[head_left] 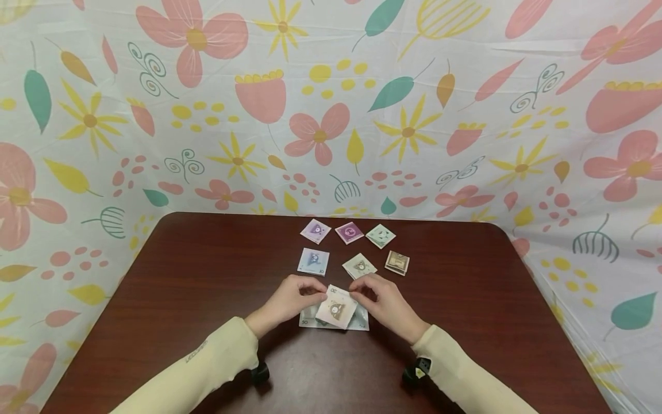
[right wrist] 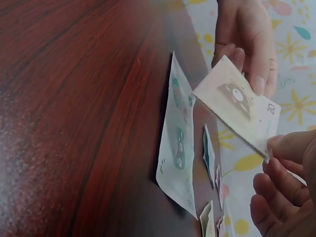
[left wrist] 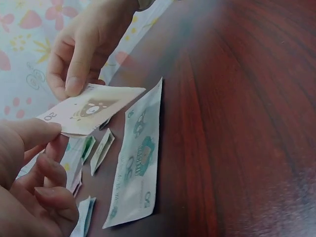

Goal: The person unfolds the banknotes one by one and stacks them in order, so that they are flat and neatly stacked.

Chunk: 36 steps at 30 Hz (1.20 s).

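Both hands hold a brown play banknote (head_left: 337, 307) marked 20, folded into a small square with a cartoon figure on its face. The left hand (head_left: 287, 302) pinches one upper corner between thumb and fingers. Opposite it, the right hand (head_left: 389, 305) pinches another corner. Under the brown note lies a greenish banknote (head_left: 359, 323) marked 50, unfolded and partly covered in the head view. Both wrist views show the brown note (left wrist: 81, 111) raised off the table, apart from the greenish note (right wrist: 177, 143).
Several folded notes lie beyond the hands in two rows: lilac (head_left: 316, 231), purple (head_left: 349, 232) and green (head_left: 381, 235) behind; blue (head_left: 312, 261), pale olive (head_left: 359, 265) and brown-gold (head_left: 397, 262) nearer. A flower-printed cloth (head_left: 320, 138) hangs behind the dark wooden table (head_left: 207, 259).
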Motion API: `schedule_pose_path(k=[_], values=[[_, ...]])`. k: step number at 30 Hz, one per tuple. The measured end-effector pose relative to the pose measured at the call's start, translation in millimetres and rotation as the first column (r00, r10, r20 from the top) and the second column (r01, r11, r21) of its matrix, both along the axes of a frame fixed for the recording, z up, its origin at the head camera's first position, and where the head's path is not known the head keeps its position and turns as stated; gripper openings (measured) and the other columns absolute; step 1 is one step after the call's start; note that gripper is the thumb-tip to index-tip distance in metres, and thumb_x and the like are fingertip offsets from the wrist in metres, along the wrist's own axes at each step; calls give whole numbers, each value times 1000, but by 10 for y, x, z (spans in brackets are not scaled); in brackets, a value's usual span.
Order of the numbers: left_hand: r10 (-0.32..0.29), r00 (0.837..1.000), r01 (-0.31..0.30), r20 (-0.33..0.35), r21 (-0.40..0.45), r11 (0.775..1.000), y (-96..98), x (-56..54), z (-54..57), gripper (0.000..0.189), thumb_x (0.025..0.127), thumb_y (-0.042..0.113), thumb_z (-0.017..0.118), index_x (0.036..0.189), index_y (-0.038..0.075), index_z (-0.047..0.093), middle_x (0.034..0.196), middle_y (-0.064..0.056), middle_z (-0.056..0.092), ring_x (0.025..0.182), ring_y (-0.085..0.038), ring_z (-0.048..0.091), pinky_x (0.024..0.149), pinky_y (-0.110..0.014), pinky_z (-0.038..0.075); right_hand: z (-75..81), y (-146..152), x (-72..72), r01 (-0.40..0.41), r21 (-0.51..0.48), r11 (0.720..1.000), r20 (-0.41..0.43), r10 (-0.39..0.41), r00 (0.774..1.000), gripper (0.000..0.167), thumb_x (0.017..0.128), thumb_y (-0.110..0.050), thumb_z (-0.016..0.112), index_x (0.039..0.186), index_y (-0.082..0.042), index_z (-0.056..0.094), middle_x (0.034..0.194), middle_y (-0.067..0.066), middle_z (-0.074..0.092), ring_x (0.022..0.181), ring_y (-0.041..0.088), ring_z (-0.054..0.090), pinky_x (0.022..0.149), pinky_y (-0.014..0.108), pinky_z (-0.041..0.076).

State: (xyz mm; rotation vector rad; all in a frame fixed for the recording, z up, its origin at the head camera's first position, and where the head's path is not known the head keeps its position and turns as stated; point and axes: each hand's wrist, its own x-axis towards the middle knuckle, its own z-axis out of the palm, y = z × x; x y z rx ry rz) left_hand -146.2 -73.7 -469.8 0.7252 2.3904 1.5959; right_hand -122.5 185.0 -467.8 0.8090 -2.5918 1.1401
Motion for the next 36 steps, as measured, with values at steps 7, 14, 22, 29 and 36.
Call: schedule_pose_path(k=[7, 14, 22, 29, 36], values=[[0, 1000, -1, -15, -21, 1000, 44, -32, 74, 9, 94, 9, 76, 100, 4, 81, 92, -6, 77, 76, -4, 60, 70, -22, 50, 5, -37, -7, -22, 1, 1000, 9, 22, 1000, 11, 93, -5, 78, 99, -14, 76, 94, -5, 71, 79, 5, 58, 69, 24, 50], [40, 998, -40, 40, 0, 999, -1, -51, -7, 14, 95, 14, 76, 105, 4, 79, 97, -8, 76, 72, -8, 58, 64, -22, 49, -16, -26, -2, 62, -50, 997, 27, -61, 998, 6, 95, -8, 76, 98, -13, 75, 93, -3, 72, 82, 5, 60, 72, 26, 51], [101, 990, -109, 96, 80, 991, -17, -39, -70, 13, 94, 9, 77, 101, -2, 77, 88, -17, 75, 62, -14, 59, 57, -25, 51, -63, -16, 4, 151, -134, 979, 103, -138, 985, 10, 92, -3, 77, 97, -11, 73, 86, -6, 72, 75, 4, 57, 66, 24, 48], [160, 984, -169, 82, 114, 979, 13, -48, -57, 8, 95, 6, 75, 98, -2, 76, 85, -16, 74, 60, -27, 63, 59, -28, 55, -112, -30, 4, 139, -123, 983, 121, -124, 985, 10, 93, -5, 77, 98, -12, 73, 85, -6, 71, 74, 3, 58, 67, 24, 50], [173, 985, -173, 4, 43, 984, 20, -56, -53, 7, 93, 9, 78, 97, 4, 80, 88, -7, 76, 71, -9, 58, 65, -22, 48, -101, -42, -16, 183, -146, 972, 155, -160, 975, 10, 93, -9, 79, 99, -13, 72, 86, -8, 70, 77, 5, 61, 69, 25, 50]])
